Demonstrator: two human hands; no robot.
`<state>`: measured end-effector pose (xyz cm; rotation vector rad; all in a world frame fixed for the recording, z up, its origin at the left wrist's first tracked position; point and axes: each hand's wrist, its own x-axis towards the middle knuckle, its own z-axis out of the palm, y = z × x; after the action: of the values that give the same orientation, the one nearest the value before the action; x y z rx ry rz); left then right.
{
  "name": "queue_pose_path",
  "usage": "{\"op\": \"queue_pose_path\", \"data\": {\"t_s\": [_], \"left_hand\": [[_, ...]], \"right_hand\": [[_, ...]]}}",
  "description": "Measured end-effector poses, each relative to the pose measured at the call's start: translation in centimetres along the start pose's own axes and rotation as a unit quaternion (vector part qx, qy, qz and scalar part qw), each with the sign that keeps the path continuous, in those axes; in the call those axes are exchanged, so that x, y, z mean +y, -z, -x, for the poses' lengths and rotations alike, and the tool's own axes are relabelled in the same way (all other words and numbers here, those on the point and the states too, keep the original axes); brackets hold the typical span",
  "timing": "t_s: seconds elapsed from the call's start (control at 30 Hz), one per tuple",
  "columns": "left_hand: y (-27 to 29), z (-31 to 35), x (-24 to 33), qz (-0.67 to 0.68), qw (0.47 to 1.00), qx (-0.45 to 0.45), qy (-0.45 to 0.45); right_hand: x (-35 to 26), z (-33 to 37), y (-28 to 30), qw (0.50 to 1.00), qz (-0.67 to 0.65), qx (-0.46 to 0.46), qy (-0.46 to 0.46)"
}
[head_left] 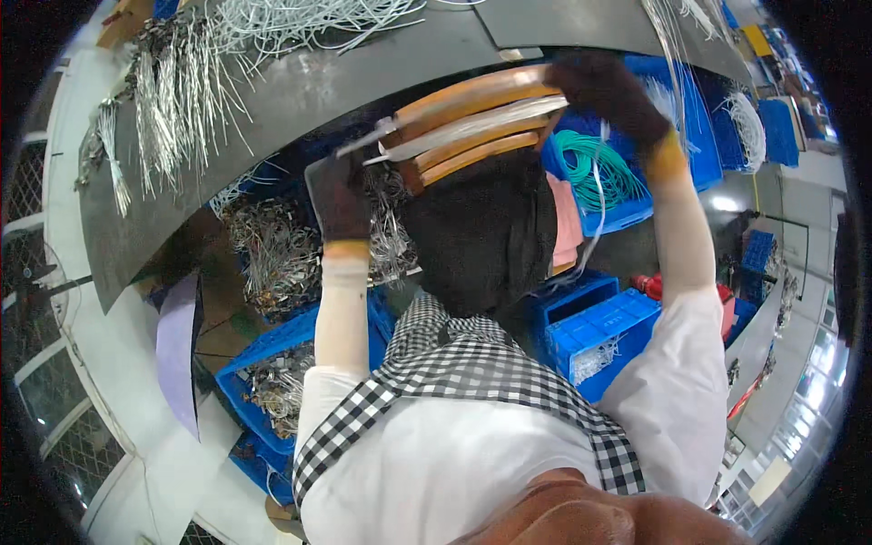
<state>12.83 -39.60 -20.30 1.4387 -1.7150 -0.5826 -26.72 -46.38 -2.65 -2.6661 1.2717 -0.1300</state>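
Observation:
A wooden chair with curved slats in its back stands in front of me, below the workbench edge. Pale, shiny strips run across the slats, blurred. My right hand, in a dark glove with a yellow cuff, is closed around the upper right end of the chair back. At the left end is my left hand, gloved alike, beside a thin grey strip. Its dark fingers are smeared, so their grip is unclear. Black cloth covers the area below the slats, with a pink pad at its right.
A grey workbench curves ahead, with bundled white wires hanging over its left edge. Green coiled cable lies in a blue crate. Blue crates of metal parts stand left; another blue crate stands right.

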Motion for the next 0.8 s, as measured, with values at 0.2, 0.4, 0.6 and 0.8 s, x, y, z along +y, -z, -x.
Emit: {"op": "queue_pose_path", "data": {"t_s": [0.2, 0.4, 0.6, 0.8], "left_hand": [[-3.5, -6.1, -0.9, 0.017, 0.984, -0.067, -0.165], [-4.7, -6.1, -2.0, 0.150, 0.976, -0.152, -0.049], [-3.5, 2.2, 2.4, 0.326, 0.930, 0.038, 0.164], [-8.7, 8.0, 11.6, 0.068, 0.879, -0.262, -0.393]], "right_hand": [[14.9, -6.1, -3.2, 0.978, 0.205, 0.029, 0.004], [15.9, 11.3, -13.1, 0.925, 0.120, -0.055, -0.356], [-7.1, 21.4, -22.3, 0.911, -0.062, 0.073, -0.402], [-25.7, 18.8, -20.1, 0.952, -0.158, -0.024, -0.260]]}}
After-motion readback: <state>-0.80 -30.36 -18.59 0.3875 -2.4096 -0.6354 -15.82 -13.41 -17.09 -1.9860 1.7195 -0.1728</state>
